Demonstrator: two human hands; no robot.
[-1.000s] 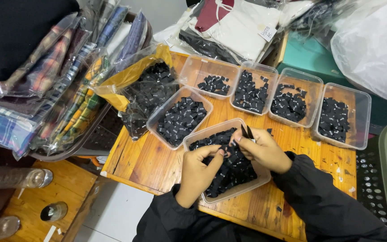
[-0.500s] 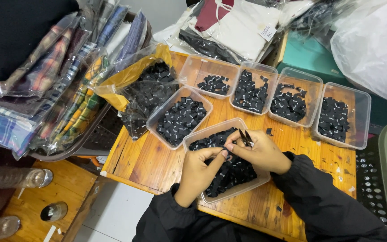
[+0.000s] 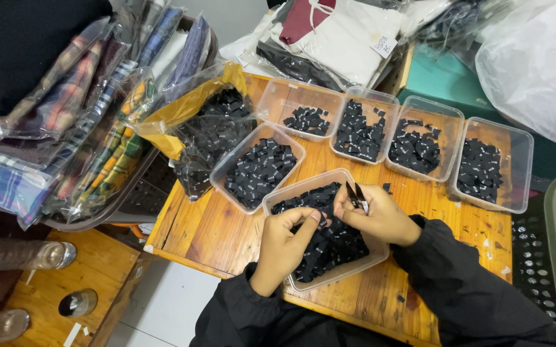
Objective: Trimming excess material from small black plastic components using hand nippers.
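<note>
A clear plastic tub [image 3: 278, 199] full of small black fabric labels [image 3: 336, 241] sits at the near edge of a wooden table [image 3: 210, 225]. Both hands hover over it. My left hand [image 3: 284, 247] pinches one black label between thumb and fingers. My right hand [image 3: 374, 215] holds a small stack of black labels [image 3: 355, 193] upright between its fingertips. Both arms wear black sleeves.
Several more clear tubs of black labels [image 3: 258, 170] [image 3: 358, 132] [image 3: 416, 144] [image 3: 480, 167] line the table behind. A plastic bag of labels [image 3: 210, 132] lies at the left. Bagged plaid cloth [image 3: 91, 128] fills a basket at left; folded clothes [image 3: 336, 38] lie at the back.
My two hands have stayed over the near tub. The left hand's fingers have shifted slightly on a label; the right hand still holds its stack.
</note>
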